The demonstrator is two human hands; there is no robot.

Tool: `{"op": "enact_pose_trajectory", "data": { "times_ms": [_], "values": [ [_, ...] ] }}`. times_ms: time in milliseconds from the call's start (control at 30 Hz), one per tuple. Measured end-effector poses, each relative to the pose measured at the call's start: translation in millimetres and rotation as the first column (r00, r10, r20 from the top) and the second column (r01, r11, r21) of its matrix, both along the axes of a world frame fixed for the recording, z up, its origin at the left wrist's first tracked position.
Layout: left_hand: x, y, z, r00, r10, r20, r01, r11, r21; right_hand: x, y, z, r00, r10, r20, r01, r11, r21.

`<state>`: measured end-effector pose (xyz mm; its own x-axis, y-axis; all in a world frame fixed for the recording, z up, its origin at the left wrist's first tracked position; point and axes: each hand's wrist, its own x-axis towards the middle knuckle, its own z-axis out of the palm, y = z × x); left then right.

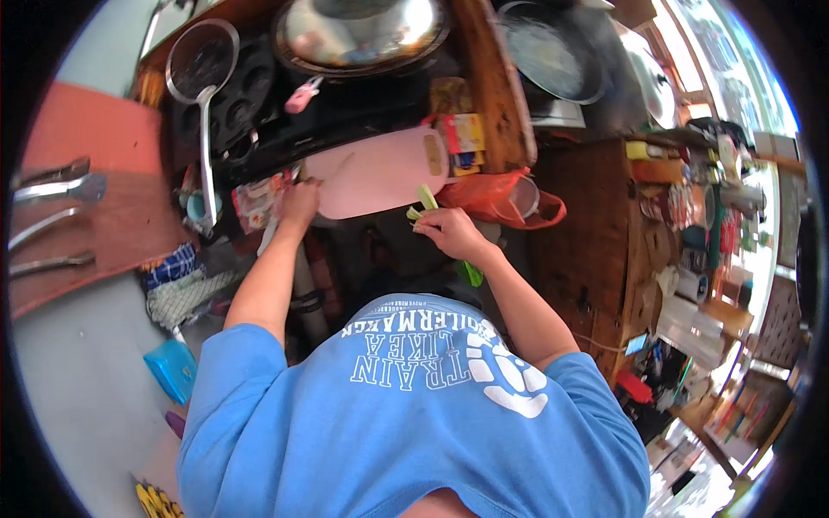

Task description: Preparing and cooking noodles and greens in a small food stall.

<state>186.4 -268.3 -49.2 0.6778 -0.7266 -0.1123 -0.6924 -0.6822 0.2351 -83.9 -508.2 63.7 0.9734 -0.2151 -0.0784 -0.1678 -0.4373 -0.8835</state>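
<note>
A pink cutting board lies in front of me on the dark counter, a thin strip resting near its left end. My left hand is closed at the board's left edge; what its fingers hold is hidden. Pinched in my right hand, just off the board's near right corner, are green vegetable stalks. Their pale ends stick out past the fingers, and a bright green part hangs below the wrist. A plastic packet lies left of my left hand.
A domed metal lid stands beyond the board, with a pink-handled tool before it. A long-handled strainer lies left. Right of the board are an orange bag and a yellow-red box. A frying pan sits far right.
</note>
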Motion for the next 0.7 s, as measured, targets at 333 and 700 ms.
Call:
{"op": "enact_pose_trajectory", "data": {
  "times_ms": [333,700],
  "values": [
    [-221,-146,116,0.78,-0.364,-0.509,0.113,0.882,-0.458,-229,-66,45,0.915,-0.314,-0.252,0.312,0.949,-0.047],
    [-330,-329,69,0.847,-0.463,-0.259,0.35,0.855,-0.383,-353,-92,63,0.761,-0.636,-0.127,0.63,0.772,-0.086]
  ]
}}
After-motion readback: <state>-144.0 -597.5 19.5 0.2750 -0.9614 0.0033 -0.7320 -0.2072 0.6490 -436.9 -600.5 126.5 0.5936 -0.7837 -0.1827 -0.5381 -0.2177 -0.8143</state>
